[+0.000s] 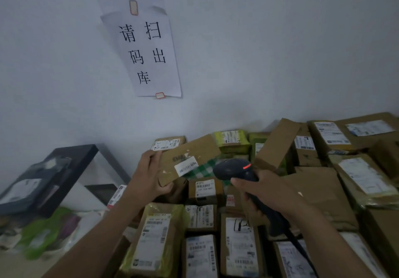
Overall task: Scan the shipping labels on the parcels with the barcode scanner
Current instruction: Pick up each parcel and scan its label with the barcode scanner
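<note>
- While my left hand (149, 175) grips the box (194, 150) by its near end, I hold it tilted above the pile (238, 246) with its label (186, 166) facing the scanner (234, 171).
- My right hand (266, 192) is wrapped round the scanner's handle; its head sits just beside the label, red light (247, 166) lit.
- To scan well, I judge I should hold the box steady, square the head to the barcode, and draw back a little if the beam overshoots the label.
- I should keep my fingers off the label and aim away from the labels on the parcels below, so the wrong one is not read.
</note>
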Demonstrator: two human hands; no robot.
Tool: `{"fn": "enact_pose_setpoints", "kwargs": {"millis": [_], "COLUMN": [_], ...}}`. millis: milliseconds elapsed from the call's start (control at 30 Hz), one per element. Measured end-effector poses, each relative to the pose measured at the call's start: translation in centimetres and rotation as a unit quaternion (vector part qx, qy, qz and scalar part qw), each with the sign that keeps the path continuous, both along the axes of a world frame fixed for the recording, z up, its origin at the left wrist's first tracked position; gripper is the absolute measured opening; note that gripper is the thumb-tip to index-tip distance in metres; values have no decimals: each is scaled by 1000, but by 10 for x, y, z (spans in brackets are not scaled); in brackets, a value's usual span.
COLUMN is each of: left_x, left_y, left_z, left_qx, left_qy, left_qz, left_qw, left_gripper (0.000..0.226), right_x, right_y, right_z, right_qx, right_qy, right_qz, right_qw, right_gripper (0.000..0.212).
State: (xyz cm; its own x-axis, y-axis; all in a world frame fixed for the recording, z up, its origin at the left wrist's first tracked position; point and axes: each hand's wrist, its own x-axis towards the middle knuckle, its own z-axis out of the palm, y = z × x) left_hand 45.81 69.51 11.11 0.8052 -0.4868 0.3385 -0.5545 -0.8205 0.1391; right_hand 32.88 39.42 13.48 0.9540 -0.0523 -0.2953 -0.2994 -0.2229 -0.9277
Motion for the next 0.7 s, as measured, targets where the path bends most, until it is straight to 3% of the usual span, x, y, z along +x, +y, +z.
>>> {"fn": "enact_pose_setpoints", "kwargs": {"millis": [167,433,700], "left_x": [-8,-16,-13], "left_y": [9,17,13], "left_z": [10,14,9], "left_qx": [16,32,35], "left_qy": [-22,-37,-71], "left_qz": [-20,-21,-32], "left_qw": [999,999,996], "left_gripper": [106,109,108], "right_x": [-7,-9,-6], "right_y": [5,11,7], "right_z": [11,15,14], "right_qx": [-2,-5,1], "right_qy": [5,-1,-2], "right_qz": [29,39,50], "right_qw": [1000,999,999], "right_gripper": [43,56,46]}}
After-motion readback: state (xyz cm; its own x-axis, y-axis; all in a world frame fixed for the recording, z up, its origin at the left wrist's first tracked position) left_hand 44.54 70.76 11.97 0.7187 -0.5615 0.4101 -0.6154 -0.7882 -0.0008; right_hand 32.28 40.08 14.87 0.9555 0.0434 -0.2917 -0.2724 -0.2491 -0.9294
